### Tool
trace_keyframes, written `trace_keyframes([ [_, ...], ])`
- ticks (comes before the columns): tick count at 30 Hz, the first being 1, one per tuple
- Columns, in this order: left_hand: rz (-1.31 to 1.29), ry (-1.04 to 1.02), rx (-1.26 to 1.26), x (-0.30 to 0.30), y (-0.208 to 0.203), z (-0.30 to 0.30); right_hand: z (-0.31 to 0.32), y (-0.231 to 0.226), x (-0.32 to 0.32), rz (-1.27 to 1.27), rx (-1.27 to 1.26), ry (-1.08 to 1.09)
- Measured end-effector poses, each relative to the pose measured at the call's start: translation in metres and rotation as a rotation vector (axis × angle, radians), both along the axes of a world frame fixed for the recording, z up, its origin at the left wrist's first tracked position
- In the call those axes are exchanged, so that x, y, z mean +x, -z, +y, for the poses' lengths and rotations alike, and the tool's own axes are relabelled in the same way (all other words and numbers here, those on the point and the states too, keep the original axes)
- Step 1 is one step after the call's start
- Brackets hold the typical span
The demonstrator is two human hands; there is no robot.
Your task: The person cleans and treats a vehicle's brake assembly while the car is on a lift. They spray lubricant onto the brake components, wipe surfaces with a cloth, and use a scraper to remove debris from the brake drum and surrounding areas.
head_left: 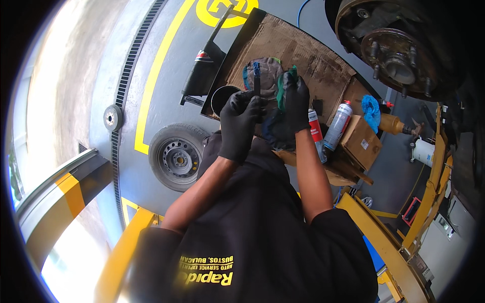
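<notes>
My left hand [241, 118], in a black glove, is closed on the lower end of a narrow dark strip [256, 83] that points away from me; its exact kind is unclear. A small blue patch shows at the strip's far end. My right hand [296, 101], gloved the same way, pinches a green cloth [281, 91] that hangs along its left side. Beyond and between the hands lies a bunched grey rag [262, 68] on a stained cardboard sheet [316, 53]. Beside my left hand, a dark round container [218, 100] is partly covered by the glove.
Two spray cans [337, 125] and a cardboard box [361, 142] are right of my right hand, with a blue cloth [371, 113] and amber bottle [391, 123] beyond. A wheel hub [396, 65] overhangs at upper right. A wheel [178, 157] and disc [112, 117] are at left.
</notes>
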State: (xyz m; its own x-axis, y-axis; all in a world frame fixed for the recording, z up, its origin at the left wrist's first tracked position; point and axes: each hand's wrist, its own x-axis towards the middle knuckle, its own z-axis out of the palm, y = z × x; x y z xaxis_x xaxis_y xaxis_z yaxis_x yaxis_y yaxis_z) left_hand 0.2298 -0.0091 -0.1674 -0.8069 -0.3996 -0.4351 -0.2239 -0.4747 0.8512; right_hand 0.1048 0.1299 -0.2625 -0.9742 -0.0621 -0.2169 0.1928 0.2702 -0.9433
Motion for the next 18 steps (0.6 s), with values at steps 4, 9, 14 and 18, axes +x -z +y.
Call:
trace_keyframes([
  [4, 0.061, -0.016, 0.009, 0.001, -0.006, -0.019, -0.002, -0.007, 0.006, 0.616, 0.584, -0.048],
  [9, 0.125, 0.063, 0.042, 0.003, -0.02, -0.058, 0.047, -0.002, 0.047, 0.423, 0.463, 0.019],
  [14, 0.162, 0.12, -0.209, 0.003, -0.029, -0.085, 0.107, -0.008, 0.107, 0.359, 0.718, 0.086],
  [18, 0.192, 0.151, -0.262, -0.008, -0.021, -0.105, 0.116, -0.034, 0.125, 0.553, 1.248, 0.008],
])
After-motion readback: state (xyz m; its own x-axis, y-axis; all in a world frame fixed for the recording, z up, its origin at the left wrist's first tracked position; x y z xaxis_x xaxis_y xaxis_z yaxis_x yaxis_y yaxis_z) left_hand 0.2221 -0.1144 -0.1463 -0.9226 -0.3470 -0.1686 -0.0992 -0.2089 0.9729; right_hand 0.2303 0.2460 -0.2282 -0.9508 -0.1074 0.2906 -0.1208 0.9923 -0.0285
